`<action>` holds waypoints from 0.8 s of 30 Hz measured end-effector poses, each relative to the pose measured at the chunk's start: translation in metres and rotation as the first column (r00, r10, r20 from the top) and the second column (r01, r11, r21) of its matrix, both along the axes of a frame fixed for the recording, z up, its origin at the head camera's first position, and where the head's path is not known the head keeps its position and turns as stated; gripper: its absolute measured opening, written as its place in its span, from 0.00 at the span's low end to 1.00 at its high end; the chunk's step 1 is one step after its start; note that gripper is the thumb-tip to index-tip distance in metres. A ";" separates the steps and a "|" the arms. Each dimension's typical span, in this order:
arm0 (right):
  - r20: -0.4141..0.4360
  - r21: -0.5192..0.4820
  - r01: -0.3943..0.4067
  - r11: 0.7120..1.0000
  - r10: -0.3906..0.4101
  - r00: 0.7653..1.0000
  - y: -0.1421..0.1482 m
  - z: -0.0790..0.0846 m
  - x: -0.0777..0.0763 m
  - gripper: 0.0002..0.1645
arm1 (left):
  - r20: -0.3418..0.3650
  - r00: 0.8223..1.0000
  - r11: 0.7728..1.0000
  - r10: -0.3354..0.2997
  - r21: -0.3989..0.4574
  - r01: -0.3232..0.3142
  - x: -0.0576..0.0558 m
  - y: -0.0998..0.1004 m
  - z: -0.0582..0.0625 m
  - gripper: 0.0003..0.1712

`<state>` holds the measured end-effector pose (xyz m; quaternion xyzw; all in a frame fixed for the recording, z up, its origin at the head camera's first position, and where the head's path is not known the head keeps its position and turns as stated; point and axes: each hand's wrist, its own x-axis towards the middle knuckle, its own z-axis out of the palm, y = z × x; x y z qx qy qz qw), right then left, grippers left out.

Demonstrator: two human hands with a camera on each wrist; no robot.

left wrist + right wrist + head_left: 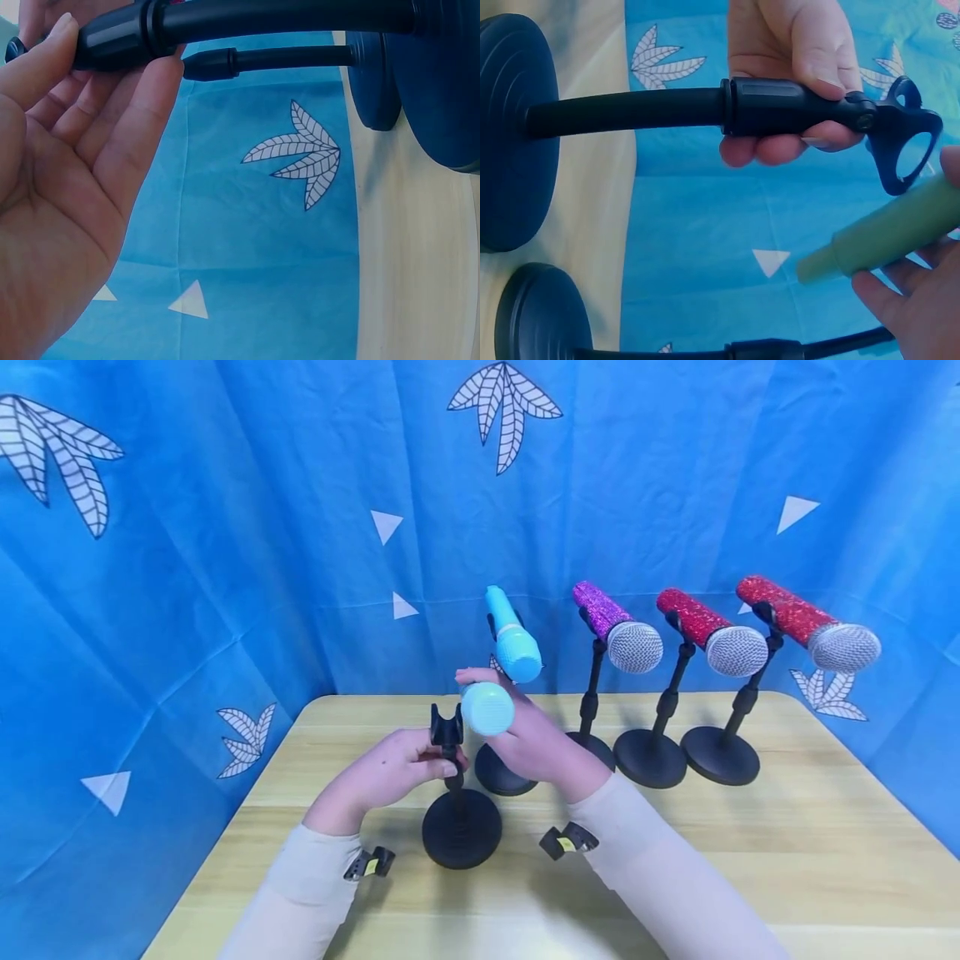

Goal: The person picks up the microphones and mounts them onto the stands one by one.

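Observation:
My left hand (pixel 386 772) grips a black desk microphone stand (pixel 461 831) by the upper part of its post, thumb and fingers around it. The stand's round base is over the table. Its forked clip (pixel 911 139) holds nothing. In my right hand (pixel 540 743) is a light blue microphone (pixel 487 708), its head towards me in the head view. The right wrist view shows its plain handle (pixel 892 229), greenish there, tilted just below the clip, with fingers around it. Whether handle and clip touch, I cannot tell.
Behind my hands, another light blue microphone (pixel 517 647) rests in its stand. To the right stand a glittery purple microphone (pixel 603 610) and two red ones (pixel 693 617), each on a black stand. The wooden table (pixel 810 877) meets a blue patterned curtain (pixel 315 510).

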<state>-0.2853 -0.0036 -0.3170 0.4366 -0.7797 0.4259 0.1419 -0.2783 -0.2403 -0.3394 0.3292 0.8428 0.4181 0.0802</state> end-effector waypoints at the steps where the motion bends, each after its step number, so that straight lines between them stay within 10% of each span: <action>1: 0.012 -0.008 0.000 1.000 0.000 1.000 -0.002 0.001 -0.001 0.25 | -0.003 1.000 1.000 -0.003 0.001 0.003 0.000 -0.001 0.000 0.06; 24: 0.178 0.042 -0.085 0.996 0.076 0.981 -0.015 0.016 -0.011 0.27 | -0.006 1.000 1.000 0.001 -0.018 -0.002 0.002 0.000 -0.001 0.06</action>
